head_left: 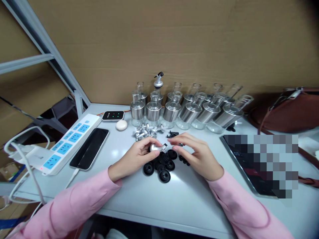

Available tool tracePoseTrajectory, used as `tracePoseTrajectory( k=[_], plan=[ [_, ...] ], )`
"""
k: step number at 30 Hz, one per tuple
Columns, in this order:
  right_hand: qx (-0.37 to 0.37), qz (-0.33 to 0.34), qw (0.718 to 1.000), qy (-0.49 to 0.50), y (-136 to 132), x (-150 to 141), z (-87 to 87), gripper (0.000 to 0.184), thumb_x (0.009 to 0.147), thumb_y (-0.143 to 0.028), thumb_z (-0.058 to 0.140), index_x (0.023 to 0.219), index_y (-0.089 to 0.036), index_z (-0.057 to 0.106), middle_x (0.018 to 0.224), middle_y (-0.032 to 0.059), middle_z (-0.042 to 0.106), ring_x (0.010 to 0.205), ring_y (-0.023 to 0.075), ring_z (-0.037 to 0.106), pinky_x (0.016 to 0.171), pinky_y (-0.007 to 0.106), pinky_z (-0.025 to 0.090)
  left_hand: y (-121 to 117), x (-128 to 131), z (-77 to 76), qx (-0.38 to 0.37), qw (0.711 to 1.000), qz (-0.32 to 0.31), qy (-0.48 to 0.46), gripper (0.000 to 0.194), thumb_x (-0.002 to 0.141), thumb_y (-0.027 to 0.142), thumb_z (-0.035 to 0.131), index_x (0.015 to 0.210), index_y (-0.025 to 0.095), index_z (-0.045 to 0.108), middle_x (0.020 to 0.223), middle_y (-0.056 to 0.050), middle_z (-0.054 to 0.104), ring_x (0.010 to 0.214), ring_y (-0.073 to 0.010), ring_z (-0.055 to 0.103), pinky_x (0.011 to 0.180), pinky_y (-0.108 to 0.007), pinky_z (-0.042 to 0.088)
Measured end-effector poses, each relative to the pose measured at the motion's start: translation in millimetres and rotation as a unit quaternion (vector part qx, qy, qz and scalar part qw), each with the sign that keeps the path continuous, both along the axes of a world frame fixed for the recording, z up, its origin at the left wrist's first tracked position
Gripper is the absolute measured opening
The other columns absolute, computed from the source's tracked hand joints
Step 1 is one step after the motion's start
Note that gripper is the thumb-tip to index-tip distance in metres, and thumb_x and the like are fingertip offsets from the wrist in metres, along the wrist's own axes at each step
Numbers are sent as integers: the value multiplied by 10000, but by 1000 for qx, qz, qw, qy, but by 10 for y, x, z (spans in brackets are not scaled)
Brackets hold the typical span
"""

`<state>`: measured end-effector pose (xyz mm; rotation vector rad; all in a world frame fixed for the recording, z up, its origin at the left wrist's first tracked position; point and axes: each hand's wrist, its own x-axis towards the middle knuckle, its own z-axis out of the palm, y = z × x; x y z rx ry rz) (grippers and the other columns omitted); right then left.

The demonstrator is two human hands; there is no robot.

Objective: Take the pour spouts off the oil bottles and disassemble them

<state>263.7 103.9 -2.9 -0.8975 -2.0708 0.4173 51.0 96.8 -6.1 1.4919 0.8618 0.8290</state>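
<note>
My left hand (pixel 136 153) is closed on a silver pourer spout (pixel 156 148), its tip pointing right with a small black piece on it. Just right of that tip hovers my right hand (pixel 199 156), thumb and fingers apart with nothing visible between them. Below both hands lies a pile of round black rubber stoppers (pixel 164 176). Several loose silver spouts (pixel 144 131) are heaped behind my left hand. Small black caps (pixel 172 134) lie behind the held spout, and more dark pieces (pixel 184 160) are partly hidden by my right hand.
Glass bottles with metal sleeves (pixel 171 112) stand in two rows at the back; one carries a fitted pourer (pixel 158 82). On the left are a power strip (pixel 72 142), phone (pixel 89 149), black-topped device (pixel 113 116) and white round object (pixel 121 125). A tablet (pixel 239 166) and brown bag (pixel 294 113) lie right.
</note>
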Motion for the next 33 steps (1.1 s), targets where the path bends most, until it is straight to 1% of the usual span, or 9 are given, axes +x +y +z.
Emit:
tracePoseTrajectory(
  k=[3, 7, 10, 12, 16, 23, 26, 29, 33],
  plan=[
    [3, 54, 998, 16, -77, -142, 4, 89, 888, -176, 520, 880, -172, 609, 787, 35, 637, 730, 131, 582, 669, 253, 482, -16, 1, 27, -8, 1000, -15, -14, 191, 862, 276, 542, 1025, 178, 529, 960, -25, 546, 887, -136, 533, 799, -268, 418],
    [18, 25, 999, 26, -101, -174, -38, 112, 890, -172, 515, 989, -175, 568, 789, 35, 615, 721, 129, 571, 658, 246, 475, -45, -3, 70, -33, 995, -83, -50, 179, 919, 301, 451, 1023, 166, 505, 921, -33, 581, 858, -133, 578, 804, -270, 427],
    [36, 40, 998, 28, -116, -169, -36, 164, 885, -144, 519, 1037, -190, 559, 830, 40, 621, 759, 133, 576, 678, 245, 471, -71, -4, 75, -57, 989, -130, -49, 225, 937, 354, 408, 945, 150, 502, 815, -25, 573, 751, -127, 583, 729, -264, 430],
    [41, 59, 997, 24, -129, -179, -20, 149, 892, -132, 502, 1013, -196, 560, 830, 34, 627, 755, 127, 575, 678, 238, 464, -82, -4, 68, -68, 987, -136, -48, 254, 929, 392, 416, 913, 151, 494, 785, -16, 554, 687, -117, 557, 685, -259, 419],
    [47, 48, 998, 10, -137, -200, -1, 90, 932, -207, 441, 936, -185, 528, 744, 19, 596, 678, 113, 547, 615, 211, 442, -81, -3, 63, -84, 987, -128, -50, 307, 914, 443, 421, 882, 148, 499, 767, -11, 524, 613, -97, 492, 636, -249, 388],
    [90, 59, 991, -77, -122, -231, -15, 326, 984, -313, 255, 815, -180, 500, 648, 16, 518, 600, 128, 455, 572, 243, 379, -95, 4, 70, -67, 987, -145, -26, 402, 931, 494, 305, 816, 148, 474, 605, 15, 450, 555, -110, 413, 599, -258, 345],
    [47, 45, 997, -52, -104, -149, 30, 351, 985, -317, 255, 763, -183, 492, 629, 9, 510, 583, 117, 462, 562, 238, 375, -74, -26, 56, -52, 989, -133, -36, 398, 913, 517, 334, 815, 153, 464, 629, 15, 460, 541, -103, 412, 568, -249, 338],
    [-44, -30, 998, 18, -31, 62, 107, 403, 964, -394, 313, 665, -187, 486, 589, 2, 502, 550, 106, 474, 542, 230, 383, -19, -83, 41, -14, 994, -73, -79, 353, 902, 490, 374, 788, 163, 445, 643, 25, 465, 523, -91, 421, 553, -240, 335],
    [-175, -86, 976, 93, 116, 350, 139, 343, 798, -503, 586, 661, -189, 583, 666, 24, 608, 637, 135, 553, 612, 250, 452, 40, -106, 53, 16, 994, 6, -107, 297, 892, 453, 411, 778, 178, 415, 667, 31, 479, 565, -101, 464, 602, -251, 365]
  ],
)
